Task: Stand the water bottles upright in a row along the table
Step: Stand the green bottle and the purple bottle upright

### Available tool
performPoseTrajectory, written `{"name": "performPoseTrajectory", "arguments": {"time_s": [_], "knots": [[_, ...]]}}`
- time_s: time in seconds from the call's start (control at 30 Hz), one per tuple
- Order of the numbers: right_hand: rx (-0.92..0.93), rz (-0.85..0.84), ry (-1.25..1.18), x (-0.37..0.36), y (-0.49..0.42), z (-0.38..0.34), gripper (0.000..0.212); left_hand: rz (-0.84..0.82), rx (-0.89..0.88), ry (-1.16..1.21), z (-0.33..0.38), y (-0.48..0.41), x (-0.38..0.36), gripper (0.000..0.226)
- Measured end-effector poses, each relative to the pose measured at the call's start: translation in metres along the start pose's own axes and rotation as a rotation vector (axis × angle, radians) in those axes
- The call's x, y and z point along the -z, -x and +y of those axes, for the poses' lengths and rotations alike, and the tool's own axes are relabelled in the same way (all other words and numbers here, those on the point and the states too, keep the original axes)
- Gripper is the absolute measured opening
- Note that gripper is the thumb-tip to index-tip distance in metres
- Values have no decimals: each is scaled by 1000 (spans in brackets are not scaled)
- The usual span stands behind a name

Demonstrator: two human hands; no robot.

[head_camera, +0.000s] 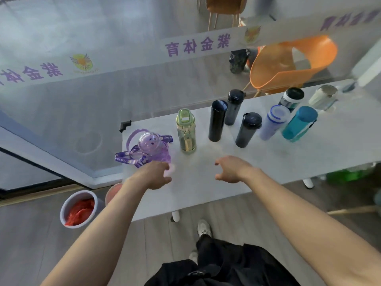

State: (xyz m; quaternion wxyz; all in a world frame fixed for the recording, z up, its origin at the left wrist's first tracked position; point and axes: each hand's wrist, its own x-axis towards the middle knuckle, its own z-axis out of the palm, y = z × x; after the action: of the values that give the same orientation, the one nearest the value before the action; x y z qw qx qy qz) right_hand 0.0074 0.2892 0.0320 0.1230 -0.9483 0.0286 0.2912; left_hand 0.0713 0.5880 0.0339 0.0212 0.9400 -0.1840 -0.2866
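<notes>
Head view. White table runs from lower ctr up to the right edge of frame. Nine bottles stand on it, all upright, in a loose line w/ a few set behind.

Far left of the line, at the table's left corner: purple bottle w/ clear domed lid, looped handle and a printed lanyard draped round it. Just right of it: green bottle w/ flip lid. At ctr: tall black bottle, w/ a dark grey bottle close behind it, toward upper right; can't tell if those two touch. Further right: dark strap bottle, then pale blue-ringed bottle, then teal bottle, the last two close together. Behind these, toward upper right: white-band bottle w/ black cap, and a cream bottle nearest the right edge.

L hand is lower left of ctr, just below the purple bottle. Its fingers are loosely apart and hold nothing. The tips are blurred, so can't tell if they touch the bottle's base. R hand is at ctr, below the tall black bottle and well apart from it, its fingers and thumb spread, bent, gripping nothing.

Rest: orange chair beyond the table, upper right. Strip w/ purple characters runs across the top. Round bin w/ red stuff inside, lower left on the floor. A shoe at bottom ctr.
</notes>
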Motion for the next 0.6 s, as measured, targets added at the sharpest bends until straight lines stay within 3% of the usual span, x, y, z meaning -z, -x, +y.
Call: {"name": "performPoseTrajectory", "arguments": {"time_s": [0.2,0.6], "knots": [[-131,15,-31,-24,64,78,74,-121,-111,-128,69,-8,-35,58],[-193,123,-26,17,101,278,71,28,-239,-178,288,-61,9,52]]}}
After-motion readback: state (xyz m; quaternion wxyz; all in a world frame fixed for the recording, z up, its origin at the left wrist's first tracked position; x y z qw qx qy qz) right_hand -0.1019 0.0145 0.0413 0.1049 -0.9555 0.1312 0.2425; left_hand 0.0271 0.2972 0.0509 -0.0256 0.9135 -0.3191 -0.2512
